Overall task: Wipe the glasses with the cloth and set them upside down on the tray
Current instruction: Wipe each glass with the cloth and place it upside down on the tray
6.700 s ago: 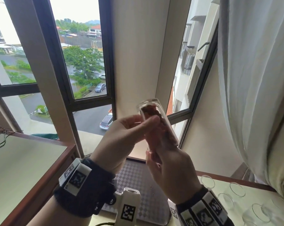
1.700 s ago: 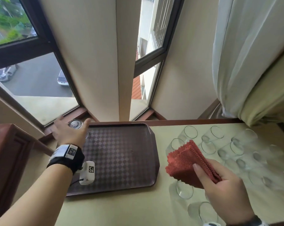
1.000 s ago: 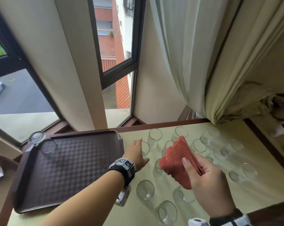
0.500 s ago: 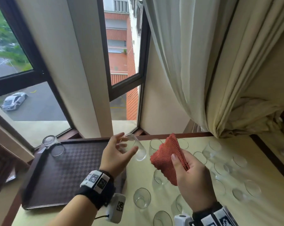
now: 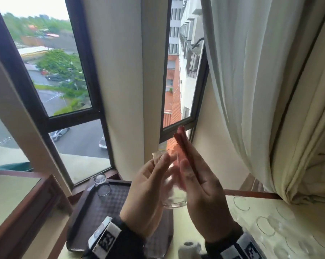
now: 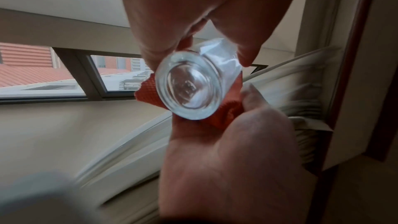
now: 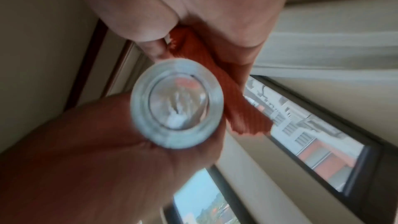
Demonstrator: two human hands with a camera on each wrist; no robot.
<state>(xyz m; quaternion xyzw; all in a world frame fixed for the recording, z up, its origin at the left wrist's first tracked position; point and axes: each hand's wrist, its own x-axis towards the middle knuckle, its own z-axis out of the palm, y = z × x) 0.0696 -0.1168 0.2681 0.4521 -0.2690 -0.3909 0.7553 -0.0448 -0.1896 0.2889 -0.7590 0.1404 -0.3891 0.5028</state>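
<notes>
The left hand (image 5: pixel 148 199) grasps a clear, thick-based glass (image 6: pixel 189 88) held up above the bench (image 5: pixel 204 221); the right hand (image 5: pixel 204 199) pinches a folded red waffle-weave cloth (image 7: pixel 241 101) against its side. Only the head view shows an upturned glass (image 5: pixel 102 186) in the dark checkered tray's (image 5: pixel 109 208) far-left corner.

Pale table (image 5: pixel 210 238) carries dark tray (image 5: pixel 109 208) at left, upright clear glasses (image 5: pixel 266 226) at right.

Left hand (image 5: pixel 148 199) is now holding a new glass (image 5: pixel 173 193) lifted off the table and up toward the window. Right hand (image 5: pixel 204 195) is closing in, pressing the red cloth (image 5: pixel 184 148) against the glass's side, no longer apart from it.
</notes>
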